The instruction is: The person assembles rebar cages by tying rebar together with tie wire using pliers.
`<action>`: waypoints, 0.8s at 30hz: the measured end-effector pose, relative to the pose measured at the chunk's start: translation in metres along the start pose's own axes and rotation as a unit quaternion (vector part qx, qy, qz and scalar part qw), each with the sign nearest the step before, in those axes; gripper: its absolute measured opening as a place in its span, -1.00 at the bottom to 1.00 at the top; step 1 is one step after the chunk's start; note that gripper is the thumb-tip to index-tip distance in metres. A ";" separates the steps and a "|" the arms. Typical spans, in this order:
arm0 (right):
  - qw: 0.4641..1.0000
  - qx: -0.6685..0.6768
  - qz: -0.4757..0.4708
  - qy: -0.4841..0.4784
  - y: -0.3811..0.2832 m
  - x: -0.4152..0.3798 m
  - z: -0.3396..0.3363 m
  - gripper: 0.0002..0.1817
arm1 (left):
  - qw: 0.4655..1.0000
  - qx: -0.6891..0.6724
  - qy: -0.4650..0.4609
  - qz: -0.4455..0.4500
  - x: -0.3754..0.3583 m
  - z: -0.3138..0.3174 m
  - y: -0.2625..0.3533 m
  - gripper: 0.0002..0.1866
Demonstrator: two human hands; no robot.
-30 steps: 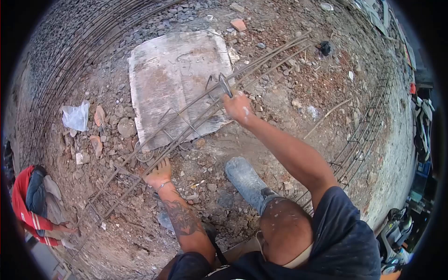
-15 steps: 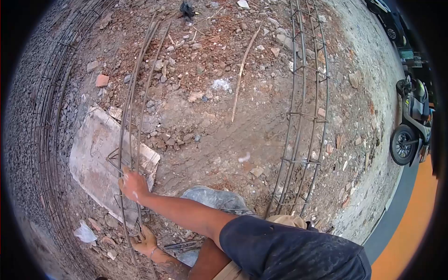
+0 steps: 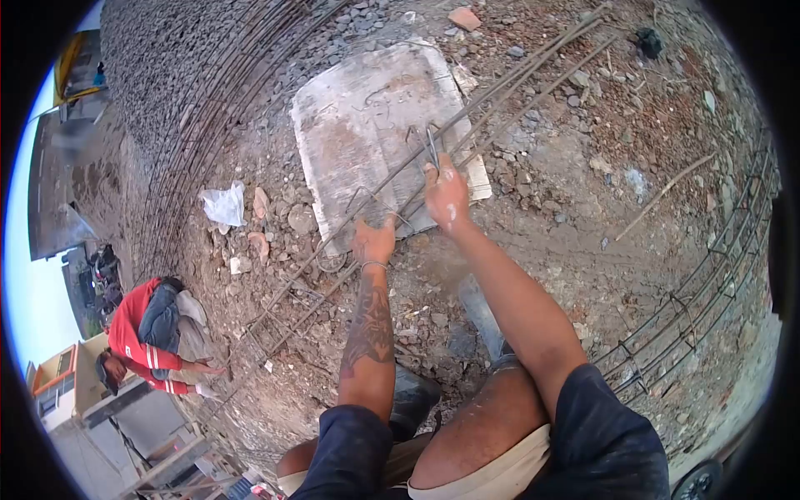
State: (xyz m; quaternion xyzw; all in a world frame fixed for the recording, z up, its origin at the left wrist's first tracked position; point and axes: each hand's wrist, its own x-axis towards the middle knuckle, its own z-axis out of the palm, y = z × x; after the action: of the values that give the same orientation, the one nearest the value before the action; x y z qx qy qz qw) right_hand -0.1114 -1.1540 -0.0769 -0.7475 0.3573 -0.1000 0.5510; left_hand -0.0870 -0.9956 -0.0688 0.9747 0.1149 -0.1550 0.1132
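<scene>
My right hand (image 3: 447, 197) is closed around a slim grey metal tool with two prongs, like pliers (image 3: 432, 147), just over the long steel rebars (image 3: 487, 93). Close by, my left hand (image 3: 373, 242), at the end of a tattooed forearm with a bracelet, has its fingers bent round a thin bent steel stirrup (image 3: 392, 210) on the same bars. What lies inside its grip is partly hidden. Another bent stirrup (image 3: 412, 135) stands beside the tool. Under the bars lies a worn whitish board (image 3: 358, 125).
Rebar cages lie at the left (image 3: 187, 150) and right (image 3: 683, 308). A co-worker in a red top (image 3: 137, 333) crouches at the bars' far end, lower left. A white plastic bag (image 3: 223, 206) and rubble surround the board. A dark gravel pile (image 3: 167, 50) rises upper left.
My view has swung towards the left, bringing the co-worker into sight. My right hand has left the bar and now grips the metal tool. My left hand is now closer to it.
</scene>
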 end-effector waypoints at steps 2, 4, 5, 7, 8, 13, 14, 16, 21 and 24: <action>0.999 -0.006 -0.039 0.004 0.010 0.004 0.003 -0.78 | 0.999 -0.023 -0.023 -0.029 -0.001 -0.004 0.011 -0.06; 0.998 -0.006 -0.051 -0.020 0.014 0.009 0.002 -0.78 | 0.999 0.018 -0.013 -0.034 -0.007 -0.006 0.022 -0.13; 0.998 -0.013 -0.063 -0.028 0.017 0.010 0.004 -0.78 | 0.999 0.006 -0.011 -0.042 -0.010 -0.004 0.023 -0.13; 0.995 0.041 -0.036 -0.085 0.012 0.014 0.004 -0.79 | 0.999 0.017 0.040 -0.012 -0.009 0.007 0.026 -0.30; 0.985 0.093 0.045 -0.140 0.004 0.012 -0.006 -0.78 | 0.996 -0.037 0.037 0.067 -0.001 0.021 0.017 -0.44; 0.985 -0.020 -0.058 -0.159 -0.004 0.002 -0.013 -0.76 | 0.912 -0.409 -0.007 0.026 0.017 0.023 0.004 -0.74; 0.980 -0.027 -0.071 -0.184 -0.009 -0.008 -0.009 -0.74 | 0.767 -0.640 -0.040 -0.027 0.023 0.022 -0.007 -0.81; 0.965 -0.032 -0.109 -0.237 -0.002 -0.040 0.026 -0.72 | 0.756 -0.650 -0.057 -0.054 0.017 -0.006 -0.023 -0.82; 0.924 -0.075 -0.135 -0.350 -0.013 -0.078 0.108 -0.75 | 0.912 -0.365 -0.187 -0.021 0.039 -0.035 -0.116 -0.80; 0.797 -0.264 -0.280 -0.466 -0.025 -0.063 0.120 -0.74 | 0.892 -0.279 -0.354 -0.026 0.004 -0.130 -0.142 -0.74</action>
State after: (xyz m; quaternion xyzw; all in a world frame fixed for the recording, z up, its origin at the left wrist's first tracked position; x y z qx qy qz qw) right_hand -0.0809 -1.0198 -0.0839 -0.8876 -0.1545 0.2085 0.3805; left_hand -0.0840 -0.8273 0.0243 0.7803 0.1313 -0.4542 0.4093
